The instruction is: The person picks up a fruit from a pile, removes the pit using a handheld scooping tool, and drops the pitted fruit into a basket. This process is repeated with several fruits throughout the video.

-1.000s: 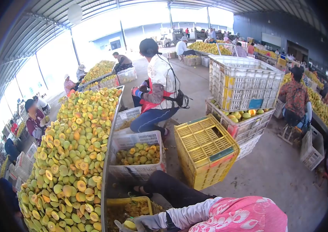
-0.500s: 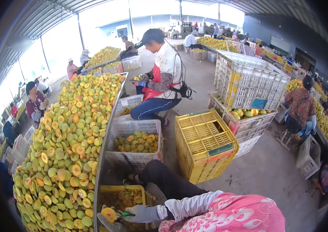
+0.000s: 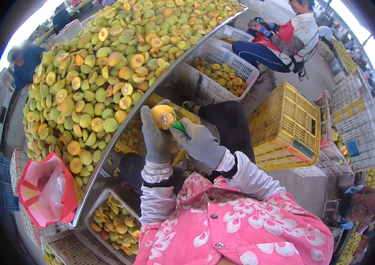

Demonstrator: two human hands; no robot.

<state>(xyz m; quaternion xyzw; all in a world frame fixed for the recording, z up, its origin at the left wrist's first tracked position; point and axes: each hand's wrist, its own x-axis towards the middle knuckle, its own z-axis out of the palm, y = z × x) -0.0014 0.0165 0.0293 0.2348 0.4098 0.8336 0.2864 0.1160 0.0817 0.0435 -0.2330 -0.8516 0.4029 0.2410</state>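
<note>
My left hand [image 3: 157, 140], in a grey glove, holds a halved peach [image 3: 161, 115] with its cut face turned to the right. My gloved right hand [image 3: 203, 143] is closed around a green-handled pitting knife [image 3: 179, 127]. Its curved metal end touches the cut face of the peach, around the centre. Both hands are above a yellow crate [image 3: 131, 134] that contains fruit scraps and is partly hidden by my arms. To the left, a large heap of halved peaches [image 3: 94, 95] lies on a metal-edged table [image 3: 103, 161].
A red bag [image 3: 66, 194] with clear plastic inside hangs at the table's near edge. White crates of peach halves [image 3: 116, 223] [image 3: 222, 77] stand beside my legs. An upturned yellow crate [image 3: 284, 128] is at right. Another person [image 3: 291, 37] sits beyond, working with gloved hands.
My view has swung down and left, bringing both hands and my pink shirt to the middle. The hands still hold the peach half and the green-handled knife.
</note>
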